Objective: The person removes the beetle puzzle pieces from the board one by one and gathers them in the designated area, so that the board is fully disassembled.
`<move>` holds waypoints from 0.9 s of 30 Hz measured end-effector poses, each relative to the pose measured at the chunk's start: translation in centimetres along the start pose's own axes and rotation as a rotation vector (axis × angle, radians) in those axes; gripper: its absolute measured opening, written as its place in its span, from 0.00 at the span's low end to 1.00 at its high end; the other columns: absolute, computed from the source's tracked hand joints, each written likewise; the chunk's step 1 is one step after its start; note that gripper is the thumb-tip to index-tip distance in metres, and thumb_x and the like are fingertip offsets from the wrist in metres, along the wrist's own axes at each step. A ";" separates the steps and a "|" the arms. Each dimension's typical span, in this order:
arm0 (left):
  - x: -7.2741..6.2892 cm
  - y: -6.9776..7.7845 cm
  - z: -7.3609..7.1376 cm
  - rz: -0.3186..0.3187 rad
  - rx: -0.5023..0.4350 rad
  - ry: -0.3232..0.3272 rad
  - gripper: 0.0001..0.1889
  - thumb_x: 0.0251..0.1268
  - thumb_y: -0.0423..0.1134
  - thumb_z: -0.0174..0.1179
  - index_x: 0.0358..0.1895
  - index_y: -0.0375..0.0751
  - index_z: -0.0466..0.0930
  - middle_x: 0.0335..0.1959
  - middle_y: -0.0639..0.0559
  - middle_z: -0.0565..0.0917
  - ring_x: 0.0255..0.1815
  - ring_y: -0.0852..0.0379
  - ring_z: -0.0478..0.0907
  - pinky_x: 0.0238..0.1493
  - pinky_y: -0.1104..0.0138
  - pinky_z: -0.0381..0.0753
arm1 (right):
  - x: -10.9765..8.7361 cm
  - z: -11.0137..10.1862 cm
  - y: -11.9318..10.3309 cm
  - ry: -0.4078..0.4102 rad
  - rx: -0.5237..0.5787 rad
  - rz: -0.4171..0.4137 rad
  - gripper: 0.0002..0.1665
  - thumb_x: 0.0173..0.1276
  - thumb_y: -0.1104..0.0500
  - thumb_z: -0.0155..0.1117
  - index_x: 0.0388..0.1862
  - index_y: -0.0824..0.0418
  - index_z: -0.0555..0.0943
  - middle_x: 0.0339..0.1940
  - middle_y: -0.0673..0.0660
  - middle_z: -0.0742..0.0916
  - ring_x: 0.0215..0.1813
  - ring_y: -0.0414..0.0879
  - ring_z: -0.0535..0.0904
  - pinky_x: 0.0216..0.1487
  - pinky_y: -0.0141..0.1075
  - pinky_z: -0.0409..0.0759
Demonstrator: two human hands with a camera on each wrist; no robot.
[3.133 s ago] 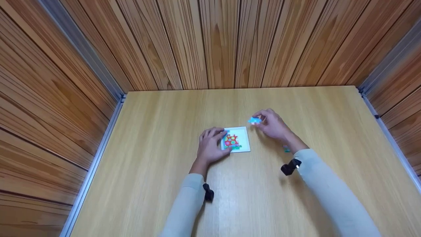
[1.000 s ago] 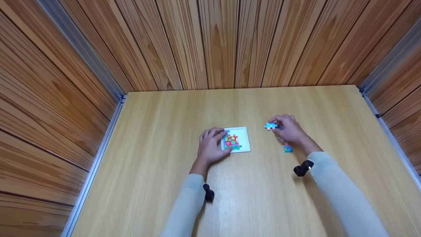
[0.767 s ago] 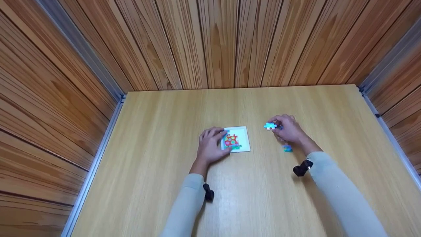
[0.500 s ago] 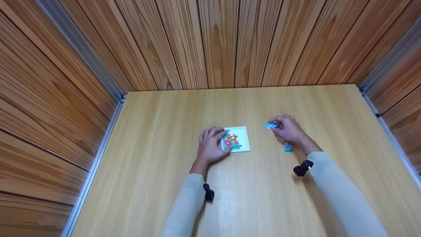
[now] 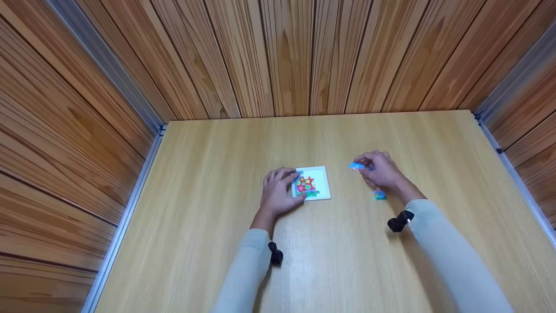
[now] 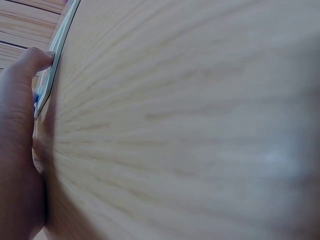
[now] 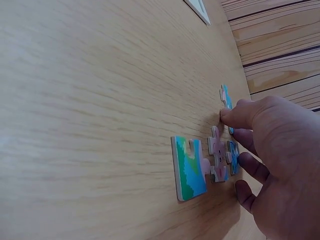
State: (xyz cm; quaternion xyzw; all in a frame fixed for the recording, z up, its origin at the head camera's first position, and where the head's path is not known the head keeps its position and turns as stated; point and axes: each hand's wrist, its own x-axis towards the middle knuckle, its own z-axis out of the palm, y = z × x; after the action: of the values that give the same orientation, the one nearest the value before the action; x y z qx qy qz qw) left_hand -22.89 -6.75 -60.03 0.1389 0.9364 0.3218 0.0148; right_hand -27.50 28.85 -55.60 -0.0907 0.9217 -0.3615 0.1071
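Observation:
In the head view my left hand holds the left side of a white square puzzle tray, thumb at its near edge and fingers toward the far left corner. Joined pieces with a red, yellow-spotted picture fill the tray's left part; the hand hides some of them. My right hand pinches a light blue jigsaw piece between thumb and fingers, to the right of the tray. Under that hand, the right wrist view shows loose pieces: a green and blue one, a pink one and a blue one.
The pieces and tray lie on a light wooden table. Wood-panelled walls rise behind it and at both sides, with grey metal strips along the side edges. A black wrist camera sits on each sleeve.
Since the oldest frame my right hand has moved right with the blue piece, away from the tray to over the loose pieces. Lately the piece tilts slightly between its fingers. My left hand stays put.

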 end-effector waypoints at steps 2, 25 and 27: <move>0.0 0.0 0.0 0.002 0.003 0.000 0.40 0.66 0.62 0.71 0.80 0.49 0.81 0.81 0.48 0.78 0.87 0.39 0.66 0.92 0.36 0.55 | 0.1 0.0 0.0 0.004 -0.001 -0.008 0.21 0.84 0.63 0.67 0.72 0.62 0.84 0.62 0.68 0.83 0.69 0.64 0.70 0.69 0.53 0.69; 0.1 0.1 0.1 -0.012 0.016 -0.010 0.41 0.67 0.63 0.72 0.80 0.50 0.81 0.82 0.49 0.77 0.88 0.39 0.65 0.93 0.37 0.53 | 0.2 0.1 -0.2 0.001 -0.034 0.004 0.22 0.83 0.63 0.66 0.72 0.64 0.86 0.65 0.68 0.83 0.69 0.63 0.69 0.68 0.53 0.69; 0.1 0.1 0.0 -0.019 0.016 -0.015 0.41 0.67 0.63 0.71 0.81 0.50 0.80 0.83 0.49 0.77 0.88 0.39 0.64 0.93 0.37 0.52 | 0.2 0.1 -0.1 -0.004 -0.029 0.011 0.23 0.84 0.62 0.66 0.73 0.63 0.85 0.65 0.68 0.83 0.69 0.63 0.68 0.69 0.54 0.70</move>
State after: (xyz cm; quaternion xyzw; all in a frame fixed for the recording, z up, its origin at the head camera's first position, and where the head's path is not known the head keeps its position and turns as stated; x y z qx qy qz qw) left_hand -22.94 -6.61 -59.97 0.1326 0.9402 0.3129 0.0235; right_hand -27.64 28.62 -55.61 -0.0881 0.9272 -0.3473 0.1094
